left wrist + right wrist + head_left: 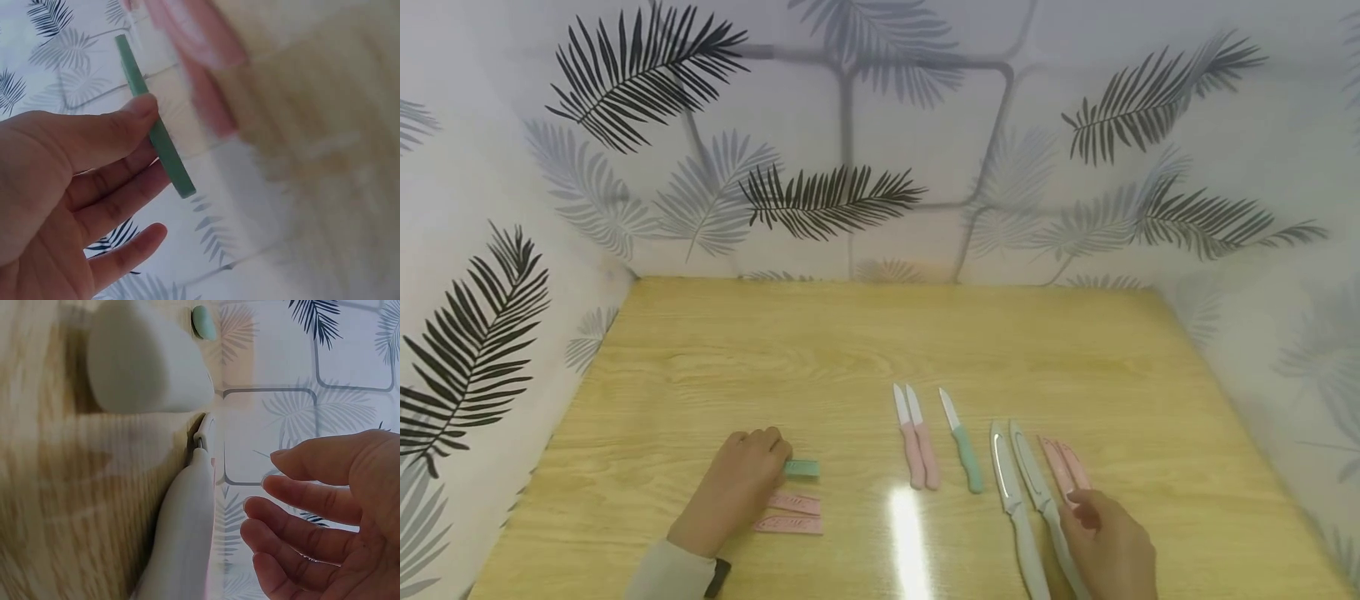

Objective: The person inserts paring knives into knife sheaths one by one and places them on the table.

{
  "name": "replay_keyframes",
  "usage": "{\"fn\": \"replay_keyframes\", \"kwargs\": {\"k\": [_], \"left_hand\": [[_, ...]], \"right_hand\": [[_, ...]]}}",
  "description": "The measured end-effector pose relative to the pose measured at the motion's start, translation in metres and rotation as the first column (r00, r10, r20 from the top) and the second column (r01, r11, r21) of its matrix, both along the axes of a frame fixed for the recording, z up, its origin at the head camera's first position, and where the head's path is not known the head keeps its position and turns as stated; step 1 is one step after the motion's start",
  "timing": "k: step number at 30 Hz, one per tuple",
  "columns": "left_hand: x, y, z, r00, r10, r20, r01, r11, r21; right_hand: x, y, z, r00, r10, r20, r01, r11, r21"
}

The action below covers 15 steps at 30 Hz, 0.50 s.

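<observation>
My left hand (748,475) pinches a flat green knife sheath (156,125) between thumb and fingers, at the left of the table. Just nearer lie two pink knife sheaths (790,524), blurred in the left wrist view. My right hand (1108,537) hovers by two large pale-handled knives (1030,554) at the right, its fingers loosely bent with nothing between them in the right wrist view. Two longer pink pieces (1060,462), apparently sheaths, lie side by side just beyond its fingertips. The right hand partly hides their near ends and one pale handle.
Two small pink-handled knives (917,454) and a green-handled knife (966,458) lie mid-table, white blades pointing away. The wooden table (760,350) meets a leaf-patterned covering (910,125) at the back and sides. A bright reflection crosses the near middle.
</observation>
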<state>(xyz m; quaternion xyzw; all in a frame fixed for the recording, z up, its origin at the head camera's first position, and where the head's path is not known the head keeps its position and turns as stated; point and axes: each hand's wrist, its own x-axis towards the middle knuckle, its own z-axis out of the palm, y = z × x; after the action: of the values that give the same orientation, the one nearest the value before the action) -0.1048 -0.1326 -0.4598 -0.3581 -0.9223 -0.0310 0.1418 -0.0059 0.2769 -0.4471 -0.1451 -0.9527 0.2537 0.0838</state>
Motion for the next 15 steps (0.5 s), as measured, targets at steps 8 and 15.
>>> {"fn": "replay_keyframes", "kwargs": {"k": [8, 15], "left_hand": [[0.001, 0.001, 0.01, 0.999, 0.022, -0.044, -0.019, 0.998, 0.063], [0.002, 0.002, 0.01, 1.0, 0.009, -0.025, -0.005, 0.987, 0.163]], "right_hand": [[-0.003, -0.003, -0.001, 0.999, 0.026, -0.027, -0.026, 1.0, -0.009], [-0.008, -0.012, -0.001, 0.995, 0.065, -0.081, -0.064, 0.998, 0.012]]}}
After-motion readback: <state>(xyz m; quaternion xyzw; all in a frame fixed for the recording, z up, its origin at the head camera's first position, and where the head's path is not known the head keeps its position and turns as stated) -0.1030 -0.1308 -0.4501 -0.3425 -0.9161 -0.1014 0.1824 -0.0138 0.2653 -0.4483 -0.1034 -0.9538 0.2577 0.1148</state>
